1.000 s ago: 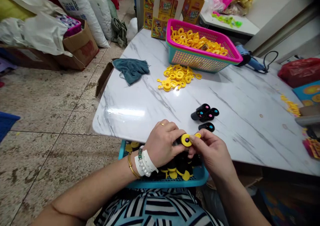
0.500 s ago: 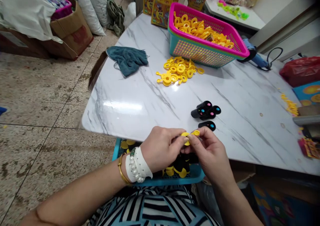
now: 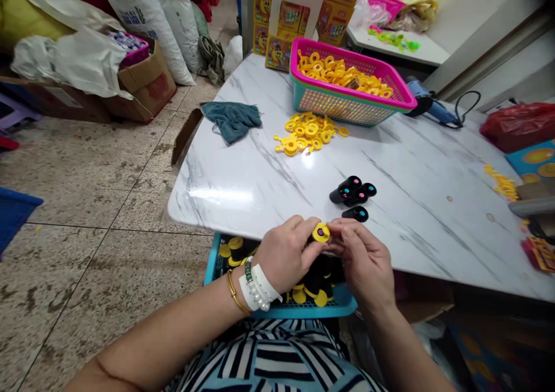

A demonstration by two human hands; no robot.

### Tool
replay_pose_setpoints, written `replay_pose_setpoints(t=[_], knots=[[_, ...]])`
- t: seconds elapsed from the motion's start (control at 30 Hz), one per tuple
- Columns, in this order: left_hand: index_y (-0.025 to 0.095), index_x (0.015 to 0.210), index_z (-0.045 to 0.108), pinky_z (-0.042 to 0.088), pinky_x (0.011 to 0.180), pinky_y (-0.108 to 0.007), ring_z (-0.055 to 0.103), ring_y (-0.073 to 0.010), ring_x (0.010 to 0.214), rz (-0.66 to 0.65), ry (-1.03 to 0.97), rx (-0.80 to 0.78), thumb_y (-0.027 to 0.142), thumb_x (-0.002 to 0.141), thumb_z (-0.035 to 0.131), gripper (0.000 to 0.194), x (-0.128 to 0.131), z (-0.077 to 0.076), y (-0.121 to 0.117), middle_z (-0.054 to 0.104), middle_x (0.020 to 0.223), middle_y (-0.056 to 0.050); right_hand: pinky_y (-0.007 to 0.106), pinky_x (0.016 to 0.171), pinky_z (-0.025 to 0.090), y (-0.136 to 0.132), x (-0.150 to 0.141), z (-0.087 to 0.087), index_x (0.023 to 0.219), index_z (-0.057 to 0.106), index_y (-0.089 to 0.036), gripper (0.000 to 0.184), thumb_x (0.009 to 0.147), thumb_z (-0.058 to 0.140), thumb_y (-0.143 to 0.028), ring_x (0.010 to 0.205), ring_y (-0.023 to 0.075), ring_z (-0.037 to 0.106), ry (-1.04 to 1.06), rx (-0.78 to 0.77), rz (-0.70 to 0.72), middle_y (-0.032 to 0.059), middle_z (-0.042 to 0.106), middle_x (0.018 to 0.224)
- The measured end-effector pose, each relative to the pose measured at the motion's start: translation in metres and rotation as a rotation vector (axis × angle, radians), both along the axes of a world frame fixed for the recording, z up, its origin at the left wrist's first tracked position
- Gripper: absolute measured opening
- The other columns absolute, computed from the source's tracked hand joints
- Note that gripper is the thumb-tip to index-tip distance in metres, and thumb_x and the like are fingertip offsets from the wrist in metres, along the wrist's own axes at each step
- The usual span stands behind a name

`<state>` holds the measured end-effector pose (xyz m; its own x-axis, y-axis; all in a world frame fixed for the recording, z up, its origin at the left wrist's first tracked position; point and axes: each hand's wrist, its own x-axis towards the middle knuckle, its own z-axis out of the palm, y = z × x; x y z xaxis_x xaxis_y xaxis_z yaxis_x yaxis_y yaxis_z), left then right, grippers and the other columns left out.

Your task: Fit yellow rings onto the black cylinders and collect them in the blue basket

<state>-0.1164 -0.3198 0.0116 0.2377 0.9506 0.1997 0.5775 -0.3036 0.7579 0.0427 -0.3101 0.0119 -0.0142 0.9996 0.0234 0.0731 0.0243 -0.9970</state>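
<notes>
My left hand is closed round a small black tube, mostly hidden by the fingers. On the tube's end sits a yellow ring-shaped cap with a dark purple spot in its hole. My right hand pinches at the cap's right side, where its small tab is hidden by the fingertips. Just beyond the hands, several black tubes with pink or blue spots lie on the marbled table. Below my hands is a blue basket of black tubes wearing yellow caps.
A loose pile of yellow caps lies before a pink-rimmed basket full of more. A teal cloth rests near the left edge. Further right are a blue power tool and a red bag. Printed boxes stand behind.
Both hands stay together at the tube. The left thumb pressed over the yellow cap and has since moved off it; the cap's tab, visible before, is now covered by my right fingers.
</notes>
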Motion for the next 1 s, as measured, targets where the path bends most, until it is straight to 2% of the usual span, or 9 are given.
replay_pose_setpoints(t=[0.17, 0.27, 0.4, 0.5, 0.67, 0.8, 0.87, 0.93, 1.0], knots=[[0.02, 0.104, 0.062, 0.047, 0.067, -0.028, 0.058, -0.0158, 0.072, -0.018, 0.055, -0.045, 0.033, 0.091, 0.055, 0.019, -0.002, 0.001, 0.003, 0.06, 0.079, 0.0, 0.021, 0.049, 0.047, 0.008, -0.002, 0.013, 0.085, 0.056, -0.02, 0.021, 0.082, 0.07, -0.036, 0.056, 0.0089, 0.054, -0.045, -0.25, 0.122, -0.0028, 0.057, 0.078], [0.02, 0.101, 0.061, 0.046, 0.065, -0.026, 0.059, -0.0147, 0.07, -0.038, 0.029, -0.062, 0.027, 0.089, 0.057, 0.014, -0.002, -0.002, 0.008, 0.063, 0.078, 0.001, 0.02, 0.048, 0.044, 0.012, -0.01, 0.017, 0.089, 0.051, -0.021, 0.022, 0.085, 0.067, -0.037, 0.057, 0.0097, 0.052, -0.189, -0.245, 0.128, -0.0032, 0.056, 0.076], [0.019, 0.106, 0.06, 0.051, 0.07, -0.027, 0.064, -0.0165, 0.077, -0.056, 0.03, -0.035, 0.026, 0.09, 0.055, 0.018, -0.003, -0.005, 0.009, 0.067, 0.085, -0.002, 0.025, 0.057, 0.049, 0.002, -0.017, 0.017, 0.097, 0.052, -0.022, 0.014, 0.091, 0.055, -0.035, 0.068, 0.0141, 0.057, -0.334, -0.123, 0.076, 0.0004, 0.058, 0.082], [0.017, 0.11, 0.058, 0.053, 0.069, -0.03, 0.066, -0.0193, 0.08, -0.072, 0.074, 0.049, 0.029, 0.091, 0.054, 0.023, -0.006, -0.011, -0.008, 0.067, 0.088, -0.005, 0.028, 0.07, 0.052, -0.021, -0.013, 0.011, 0.108, 0.056, -0.023, 0.016, 0.093, 0.051, -0.026, 0.086, 0.0178, 0.06, -0.451, 0.072, 0.108, 0.0051, 0.059, 0.096], [0.014, 0.107, 0.055, 0.049, 0.049, -0.028, 0.063, -0.0179, 0.059, -0.192, 0.287, 0.287, 0.028, 0.097, 0.043, 0.02, -0.026, -0.044, -0.05, 0.064, 0.073, -0.003, 0.027, 0.068, 0.057, -0.059, -0.006, -0.03, 0.114, 0.058, -0.024, 0.028, 0.089, 0.054, -0.013, 0.091, 0.0184, 0.063, -0.473, 0.287, 0.304, 0.0082, 0.06, 0.102], [0.012, 0.123, 0.049, 0.054, 0.058, -0.029, 0.067, -0.0192, 0.067, -0.088, 0.436, 0.341, 0.021, 0.097, 0.039, 0.029, -0.047, -0.062, -0.055, 0.067, 0.082, -0.007, 0.036, 0.092, 0.056, -0.06, -0.011, -0.059, 0.139, 0.046, -0.021, 0.053, 0.088, 0.049, -0.006, 0.114, 0.0231, 0.06, -0.559, 0.508, 0.432, 0.0152, 0.058, 0.126], [0.013, 0.124, 0.048, 0.057, 0.067, -0.032, 0.069, -0.0211, 0.077, -0.033, 0.439, 0.249, 0.021, 0.095, 0.042, 0.031, -0.053, -0.059, -0.051, 0.068, 0.092, -0.01, 0.035, 0.093, 0.055, -0.056, -0.009, -0.056, 0.142, 0.045, -0.02, 0.058, 0.087, 0.05, -0.004, 0.118, 0.0231, 0.059, -0.589, 0.563, 0.452, 0.0151, 0.059, 0.13], [0.013, 0.125, 0.048, 0.058, 0.07, -0.032, 0.07, -0.0217, 0.082, -0.002, 0.434, 0.135, 0.021, 0.094, 0.045, 0.032, -0.057, -0.051, -0.05, 0.068, 0.098, -0.011, 0.033, 0.087, 0.058, -0.05, 0.001, -0.042, 0.139, 0.05, -0.025, 0.059, 0.084, 0.054, -0.002, 0.109, 0.0211, 0.064, -0.605, 0.639, 0.431, 0.0108, 0.065, 0.121], [0.013, 0.129, 0.045, 0.058, 0.066, -0.033, 0.07, -0.0215, 0.077, 0.004, 0.455, 0.073, 0.021, 0.093, 0.046, 0.037, -0.057, -0.04, -0.052, 0.069, 0.097, -0.01, 0.032, 0.081, 0.058, -0.041, 0.019, -0.026, 0.132, 0.055, -0.03, 0.059, 0.081, 0.057, 0.0, 0.098, 0.0199, 0.067, -0.636, 0.711, 0.323, 0.0061, 0.07, 0.109]])
